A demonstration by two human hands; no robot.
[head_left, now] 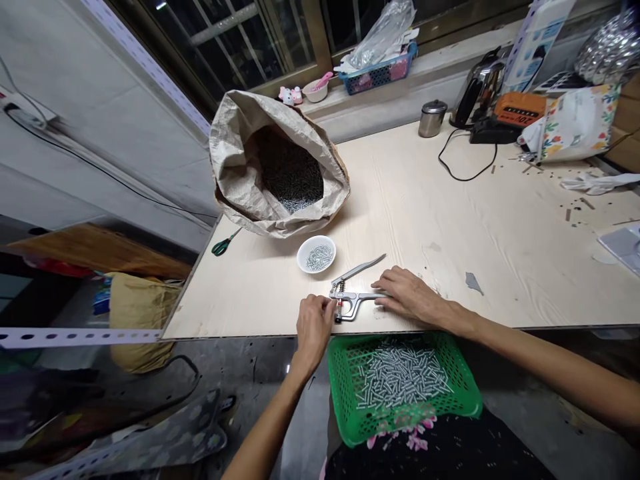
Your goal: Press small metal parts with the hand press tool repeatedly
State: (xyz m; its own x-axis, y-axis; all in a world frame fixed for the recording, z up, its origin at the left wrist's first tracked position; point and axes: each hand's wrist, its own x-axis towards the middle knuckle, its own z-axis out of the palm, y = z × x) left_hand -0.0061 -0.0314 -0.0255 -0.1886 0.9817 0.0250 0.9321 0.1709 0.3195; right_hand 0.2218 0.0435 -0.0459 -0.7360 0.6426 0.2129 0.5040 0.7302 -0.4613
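Observation:
Hand pliers (354, 303), grey metal with a coil spring and a small red part, lie at the table's front edge with their handles spread apart. My right hand (407, 297) holds the end of the lower handle between fingers and thumb. At the jaw end, my left hand (316, 323) is closed in a pinch beside the red part; what its fingertips hold is hidden. Just behind the pliers is a white bowl (303, 260) of small metal pieces. A green basket (343, 413) on my lap contains many short, silvery metal pins or screws.
A large paper sack (233, 180) of small metal pieces stands at the back left, with green-handled scissors (221, 247) beside it. Farther back are a metal canister (433, 120), a kettle (477, 87) and a cord (467, 177). A grey scrap (473, 283) lies to the right.

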